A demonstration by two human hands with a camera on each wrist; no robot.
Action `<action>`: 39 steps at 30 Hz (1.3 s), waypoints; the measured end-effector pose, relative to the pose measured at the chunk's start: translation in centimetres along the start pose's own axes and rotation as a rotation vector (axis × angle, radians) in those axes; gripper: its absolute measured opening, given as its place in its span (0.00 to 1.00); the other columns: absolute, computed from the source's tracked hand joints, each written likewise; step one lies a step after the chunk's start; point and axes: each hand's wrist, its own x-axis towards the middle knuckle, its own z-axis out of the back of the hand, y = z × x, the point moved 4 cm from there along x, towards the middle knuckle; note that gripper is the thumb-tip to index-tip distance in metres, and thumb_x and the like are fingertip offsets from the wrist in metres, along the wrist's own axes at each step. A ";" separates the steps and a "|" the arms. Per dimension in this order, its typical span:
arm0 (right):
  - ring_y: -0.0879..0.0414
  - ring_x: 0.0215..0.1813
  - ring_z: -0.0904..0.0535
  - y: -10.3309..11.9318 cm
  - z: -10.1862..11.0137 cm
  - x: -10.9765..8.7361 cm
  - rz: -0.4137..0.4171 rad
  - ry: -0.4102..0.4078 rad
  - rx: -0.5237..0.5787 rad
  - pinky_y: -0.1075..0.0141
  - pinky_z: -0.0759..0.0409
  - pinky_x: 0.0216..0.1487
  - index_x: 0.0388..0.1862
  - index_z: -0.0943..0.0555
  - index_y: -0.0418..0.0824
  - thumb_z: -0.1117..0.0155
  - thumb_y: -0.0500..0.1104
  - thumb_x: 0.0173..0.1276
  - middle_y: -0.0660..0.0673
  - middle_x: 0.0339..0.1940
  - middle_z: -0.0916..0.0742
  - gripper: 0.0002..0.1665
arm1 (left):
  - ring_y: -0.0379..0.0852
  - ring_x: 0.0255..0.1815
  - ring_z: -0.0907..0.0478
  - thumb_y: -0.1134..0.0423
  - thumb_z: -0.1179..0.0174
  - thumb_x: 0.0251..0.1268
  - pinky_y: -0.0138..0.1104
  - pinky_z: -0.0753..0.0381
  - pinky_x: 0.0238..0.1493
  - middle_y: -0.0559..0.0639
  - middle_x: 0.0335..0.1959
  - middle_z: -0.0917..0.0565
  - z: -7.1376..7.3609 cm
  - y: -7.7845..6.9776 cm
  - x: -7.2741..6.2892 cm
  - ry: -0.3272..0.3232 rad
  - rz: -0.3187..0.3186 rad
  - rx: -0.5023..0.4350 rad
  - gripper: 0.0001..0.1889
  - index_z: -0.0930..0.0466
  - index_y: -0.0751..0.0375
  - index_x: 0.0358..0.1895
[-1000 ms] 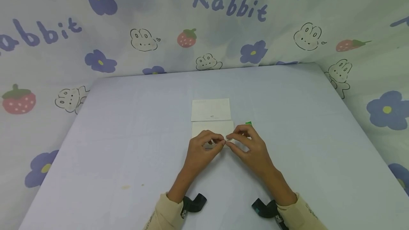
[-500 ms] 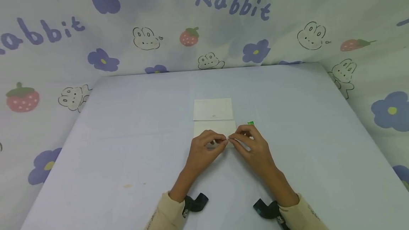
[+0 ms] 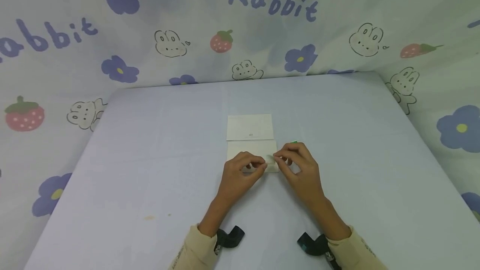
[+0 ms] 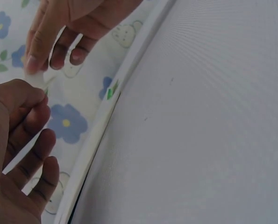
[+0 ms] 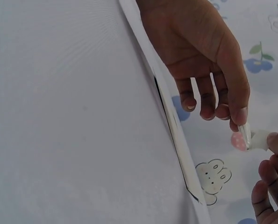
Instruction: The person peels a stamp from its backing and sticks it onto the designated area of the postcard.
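Above the lower half of an opened white folder-like card [image 3: 249, 127], my two hands come close together. My left hand [image 3: 240, 176] pinches a small white, silvery folded bit [image 5: 245, 135] between thumb and forefinger. From there a pale, translucent film-like piece [image 5: 259, 140] spans to my right hand [image 3: 303, 172], whose thumb and forefinger pinch its other end. The other fingers of both hands are loosely curled. The left wrist view shows the pale piece [image 4: 34, 79] partly hidden by fingertips. Its exact kind I cannot tell.
A small green-marked item [image 3: 294, 141] lies behind my right hand, mostly covered by it. The table [image 3: 150, 136] has a white cover with faint stains [image 3: 149, 217] at front left. A rabbit-print cloth [image 3: 202, 20] hangs behind and at the sides.
My right hand has moved slightly right and up, away from the left fingertips. The pale piece now shows between the hands. My left hand stays nearly in place. The green-marked item is more covered.
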 end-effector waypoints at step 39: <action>0.54 0.38 0.23 -4.8 3.1 -0.5 -0.528 0.167 -0.276 0.72 0.25 0.38 0.40 0.12 0.34 0.28 0.36 0.66 0.44 0.41 0.17 0.06 | 0.38 0.36 0.22 0.66 0.31 0.63 0.34 0.21 0.35 0.40 0.31 0.16 0.2 0.0 0.2 -0.023 0.031 0.002 0.03 0.12 0.55 0.37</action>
